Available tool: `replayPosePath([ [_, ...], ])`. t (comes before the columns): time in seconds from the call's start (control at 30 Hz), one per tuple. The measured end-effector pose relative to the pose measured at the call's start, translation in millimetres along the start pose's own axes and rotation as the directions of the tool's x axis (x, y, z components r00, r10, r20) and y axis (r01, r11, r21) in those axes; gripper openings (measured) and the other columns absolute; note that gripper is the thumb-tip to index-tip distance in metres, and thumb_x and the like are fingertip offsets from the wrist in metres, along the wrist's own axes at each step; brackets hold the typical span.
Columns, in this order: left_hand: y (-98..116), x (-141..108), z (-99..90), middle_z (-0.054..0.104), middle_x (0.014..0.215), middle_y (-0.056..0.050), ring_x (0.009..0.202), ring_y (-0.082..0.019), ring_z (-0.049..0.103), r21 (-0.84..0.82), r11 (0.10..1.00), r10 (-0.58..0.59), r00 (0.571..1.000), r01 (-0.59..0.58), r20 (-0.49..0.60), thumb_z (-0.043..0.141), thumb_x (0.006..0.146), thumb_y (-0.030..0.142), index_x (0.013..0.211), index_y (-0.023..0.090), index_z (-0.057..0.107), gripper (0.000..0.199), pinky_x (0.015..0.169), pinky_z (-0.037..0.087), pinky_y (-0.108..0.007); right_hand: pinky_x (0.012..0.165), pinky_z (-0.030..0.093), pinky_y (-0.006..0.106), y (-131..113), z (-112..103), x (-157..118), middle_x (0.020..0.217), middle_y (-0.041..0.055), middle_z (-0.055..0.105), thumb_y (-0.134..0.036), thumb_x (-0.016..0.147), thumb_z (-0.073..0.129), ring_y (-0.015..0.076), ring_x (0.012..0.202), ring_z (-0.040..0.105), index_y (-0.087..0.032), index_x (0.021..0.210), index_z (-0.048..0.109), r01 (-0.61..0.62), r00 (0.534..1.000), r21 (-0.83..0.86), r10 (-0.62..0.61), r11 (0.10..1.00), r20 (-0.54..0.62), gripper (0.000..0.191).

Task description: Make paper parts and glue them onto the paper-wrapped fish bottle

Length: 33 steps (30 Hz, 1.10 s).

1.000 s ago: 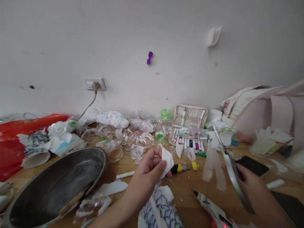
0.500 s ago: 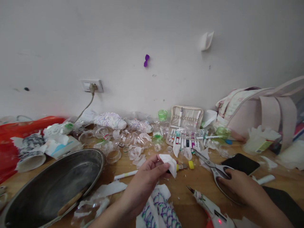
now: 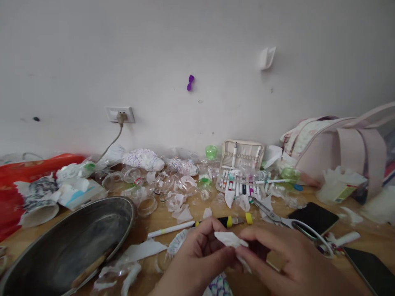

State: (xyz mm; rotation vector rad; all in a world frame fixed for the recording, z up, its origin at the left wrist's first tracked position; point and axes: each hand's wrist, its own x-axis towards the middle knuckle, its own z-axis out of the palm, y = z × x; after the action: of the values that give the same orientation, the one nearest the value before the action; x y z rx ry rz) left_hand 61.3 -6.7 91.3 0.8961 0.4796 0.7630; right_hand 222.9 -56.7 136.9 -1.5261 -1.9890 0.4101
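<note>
A small folded white piece (image 3: 231, 238) is pinched between the fingers of my left hand (image 3: 203, 257) and my right hand (image 3: 274, 255), low in the middle of the view. Under my hands, a white object with a purple and green scale pattern (image 3: 221, 284) shows in part. Metal scissors (image 3: 277, 220) lie on the table beyond my right hand, touching nothing of it. A yellow and black tool (image 3: 230, 222) rests just behind my left hand, with a white marker (image 3: 171, 229) to its left.
A dark oval pan (image 3: 70, 242) takes up the left front. Clear plastic scraps and an open marker case (image 3: 242, 154) line the wall. At the right are a pink bag (image 3: 321, 152), a black phone (image 3: 313, 218) and another dark flat object (image 3: 370, 267).
My right hand has let go of the scissors, moved left and taken hold of the white piece. My left hand has shifted slightly right and down. The glue gun is no longer visible.
</note>
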Motion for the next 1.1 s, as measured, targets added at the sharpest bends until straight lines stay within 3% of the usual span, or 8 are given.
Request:
replayPosePath([
  [0.13,3,-6,-1.6,0.065,0.068,0.003,0.060,-0.008,0.062,0.142,0.990,0.015,1.000,-0.014,-0.007,0.077,0.069,0.034,0.075,0.017,0.055,0.028,0.059,0.045,-0.019,0.048,0.034,0.022,7,4,6,0.062,-0.0034,0.061,-0.032,0.085,0.053,0.0129,0.058,0.055,-0.025,0.070,0.065,-0.142,0.978,0.145,0.116,0.979,0.175,0.020],
  [0.23,10,-7,-0.5,0.063,0.064,0.004,0.057,-0.008,0.061,0.276,0.961,0.008,0.999,0.005,-0.048,0.074,0.071,0.037,0.073,0.017,0.058,0.026,0.055,0.043,-0.018,0.045,0.030,0.022,11,4,6,0.055,-0.0041,0.056,-0.033,0.082,0.058,0.0112,0.052,0.049,-0.024,0.066,0.065,-0.145,0.974,0.156,0.113,0.977,0.198,0.020],
  [0.4,19,-4,2.5,0.067,0.058,0.002,0.054,-0.009,0.063,0.314,0.949,0.041,0.992,-0.001,-0.121,0.075,0.071,0.035,0.070,0.017,0.060,0.023,0.054,0.044,-0.017,0.059,0.041,0.022,11,10,8,0.072,-0.0065,0.068,-0.032,0.085,0.058,0.0120,0.067,0.061,-0.028,0.081,0.068,-0.142,0.987,0.213,0.123,0.967,0.099,0.012],
  [0.6,25,0,1.8,0.068,0.057,0.001,0.053,-0.011,0.067,0.281,0.956,0.125,0.981,-0.079,-0.149,0.078,0.066,0.030,0.066,0.016,0.065,0.018,0.051,0.046,-0.017,0.064,0.046,0.018,15,23,6,0.081,-0.0046,0.069,-0.023,0.089,0.054,0.0097,0.071,0.064,-0.026,0.091,0.066,0.136,0.985,0.114,-0.122,0.984,-0.122,0.012],
  [0.7,28,0,-0.1,0.069,0.058,0.001,0.052,-0.012,0.067,0.267,0.958,0.147,0.978,-0.104,-0.145,0.077,0.067,0.027,0.067,0.018,0.067,0.014,0.052,0.047,-0.018,0.068,0.047,0.020,12,20,6,0.080,-0.0009,0.069,-0.022,0.090,0.050,0.0118,0.075,0.064,-0.022,0.087,0.066,0.186,0.978,0.154,-0.169,0.970,-0.120,0.016],
  [0.83,28,-3,0.4,0.068,0.055,0.000,0.050,-0.013,0.066,0.295,0.949,0.153,0.982,-0.114,-0.114,0.074,0.069,0.027,0.066,0.019,0.067,0.011,0.049,0.045,-0.019,0.066,0.048,0.024,7,10,10,0.075,0.0013,0.067,-0.030,0.090,0.050,0.0150,0.075,0.062,-0.022,0.073,0.068,-0.083,0.996,0.434,0.061,0.897,0.065,0.026],
  [1.0,25,-7,2.1,0.068,0.057,-0.002,0.051,-0.014,0.065,0.456,0.881,0.183,0.980,-0.127,-0.081,0.068,0.076,0.026,0.069,0.020,0.068,0.009,0.049,0.044,-0.021,0.052,0.043,0.018,11,14,12,0.060,-0.0029,0.062,-0.034,0.071,0.073,0.0086,0.055,0.055,-0.019,0.067,0.067,-0.364,0.927,0.758,0.288,0.542,0.240,0.016],
  [1.1,24,-8,2.3,0.067,0.058,-0.002,0.051,-0.014,0.064,0.482,0.865,0.197,0.978,-0.141,-0.067,0.067,0.076,0.024,0.069,0.021,0.069,0.008,0.048,0.045,-0.021,0.052,0.040,0.016,16,20,13,0.062,-0.0028,0.063,-0.033,0.068,0.075,0.0074,0.055,0.054,-0.019,0.070,0.068,-0.395,0.915,0.745,0.302,0.537,0.268,0.016],
])
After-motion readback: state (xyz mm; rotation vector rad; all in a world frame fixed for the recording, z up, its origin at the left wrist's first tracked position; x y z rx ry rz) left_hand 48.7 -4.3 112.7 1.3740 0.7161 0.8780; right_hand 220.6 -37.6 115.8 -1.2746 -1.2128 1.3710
